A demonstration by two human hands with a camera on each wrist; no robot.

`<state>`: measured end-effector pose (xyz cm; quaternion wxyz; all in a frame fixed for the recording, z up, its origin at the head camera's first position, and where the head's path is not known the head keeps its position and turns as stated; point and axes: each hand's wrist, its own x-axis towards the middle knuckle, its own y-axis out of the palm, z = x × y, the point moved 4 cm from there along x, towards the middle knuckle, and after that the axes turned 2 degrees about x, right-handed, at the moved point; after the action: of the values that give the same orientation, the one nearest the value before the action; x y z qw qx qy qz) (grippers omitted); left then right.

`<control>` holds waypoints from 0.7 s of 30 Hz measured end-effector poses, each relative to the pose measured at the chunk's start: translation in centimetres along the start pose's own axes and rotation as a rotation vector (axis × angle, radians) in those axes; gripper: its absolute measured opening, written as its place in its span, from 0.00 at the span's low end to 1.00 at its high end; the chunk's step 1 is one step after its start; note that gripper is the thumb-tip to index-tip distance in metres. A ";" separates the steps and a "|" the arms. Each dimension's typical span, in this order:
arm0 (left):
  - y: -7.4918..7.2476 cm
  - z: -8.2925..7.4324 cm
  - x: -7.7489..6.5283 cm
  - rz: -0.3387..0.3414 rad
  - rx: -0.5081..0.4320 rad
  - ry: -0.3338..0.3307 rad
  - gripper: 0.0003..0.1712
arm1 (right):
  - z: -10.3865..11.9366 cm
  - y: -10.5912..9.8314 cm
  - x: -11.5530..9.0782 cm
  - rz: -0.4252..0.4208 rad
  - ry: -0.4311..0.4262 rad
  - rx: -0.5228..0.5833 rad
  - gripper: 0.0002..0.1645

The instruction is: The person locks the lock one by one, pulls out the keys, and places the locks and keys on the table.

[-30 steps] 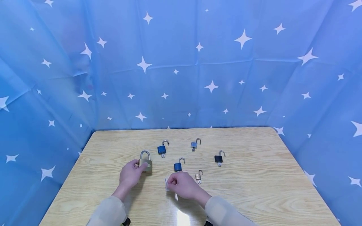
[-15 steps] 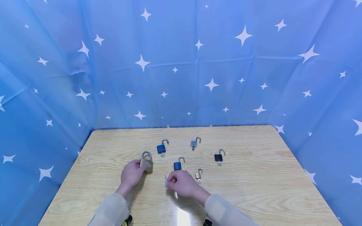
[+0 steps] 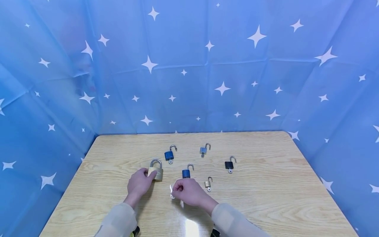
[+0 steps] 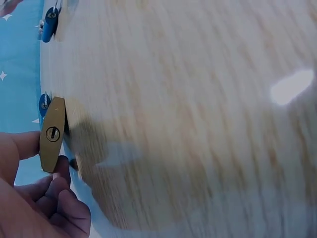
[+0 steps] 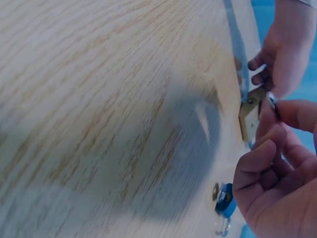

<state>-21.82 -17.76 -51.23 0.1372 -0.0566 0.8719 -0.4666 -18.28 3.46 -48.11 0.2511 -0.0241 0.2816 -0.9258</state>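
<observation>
My left hand (image 3: 139, 184) grips a large brass padlock (image 3: 158, 173) between thumb and fingers, its closed shackle pointing away from me. In the left wrist view the keyhole (image 4: 52, 133) faces out from the underside of the padlock. My right hand (image 3: 190, 192) pinches a small silver key (image 3: 171, 194), held apart from the padlock, to its right and nearer me. Most of the key is hidden by the fingertips in the right wrist view. Just beyond the right hand lies a blue padlock (image 3: 186, 173) with its shackle open.
Around the hands lie more open padlocks with keys in them: a blue one (image 3: 169, 155), a silver one (image 3: 203, 150), a black one (image 3: 229, 165) and a small brass one (image 3: 207, 185). The wooden table (image 3: 266, 204) ends at a blue starry curtain (image 3: 189, 82).
The left hand has shifted slightly right with the brass padlock. The right hand has moved a little left, and the key in it has turned, showing its outline more clearly.
</observation>
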 end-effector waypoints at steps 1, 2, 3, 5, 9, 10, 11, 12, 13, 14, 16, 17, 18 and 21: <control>0.0 0.0 0.0 -0.008 0.001 0.000 0.29 | 0.0 0.1 0.1 0.002 0.000 0.000 0.05; 0.0 0.1 0.0 -0.017 0.004 -0.002 0.30 | 0.1 0.1 0.1 0.002 -0.001 0.002 0.05; 0.0 0.1 0.1 -0.024 0.004 -0.003 0.30 | 0.0 0.2 0.2 0.002 -0.003 0.000 0.05; 0.0 0.1 0.1 -0.039 0.007 -0.005 0.31 | 0.1 0.4 0.3 0.001 -0.001 0.002 0.05; 0.0 0.1 0.0 -0.053 0.001 -0.007 0.30 | 0.0 0.7 0.5 -0.003 0.016 0.019 0.04; 0.0 0.0 -0.1 -0.056 -0.002 -0.006 0.30 | 0.1 0.8 0.5 -0.003 0.024 0.025 0.05; 0.0 0.0 -0.1 -0.057 -0.004 -0.006 0.30 | 0.1 0.9 0.5 -0.004 0.031 0.033 0.05; 0.0 0.0 -0.2 -0.058 -0.003 -0.005 0.30 | 0.1 1.0 0.5 -0.002 0.041 0.041 0.05; 0.0 0.0 -0.2 -0.060 -0.003 -0.003 0.30 | 0.2 1.1 0.5 0.000 0.048 0.045 0.05; 0.0 0.0 -0.2 -0.062 -0.004 -0.001 0.30 | 0.2 1.2 0.5 0.003 0.053 0.050 0.05; 0.1 0.1 -0.3 -0.068 -0.003 0.005 0.29 | 0.3 1.3 0.5 0.007 0.058 0.057 0.05; 0.1 0.1 -0.3 -0.072 -0.002 0.008 0.29 | 0.3 1.4 0.5 0.009 0.059 0.059 0.05; 0.1 0.1 -0.3 -0.076 -0.003 0.011 0.29 | 0.4 1.4 0.5 0.009 0.060 0.060 0.05; 0.1 0.1 -0.4 -0.087 -0.017 0.020 0.27 | 0.4 1.6 0.6 0.006 0.057 0.056 0.05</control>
<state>-21.44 -17.67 -51.33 0.1076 -0.0909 0.8740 -0.4651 -18.06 1.83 -48.68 0.2465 0.0100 0.2628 -0.9328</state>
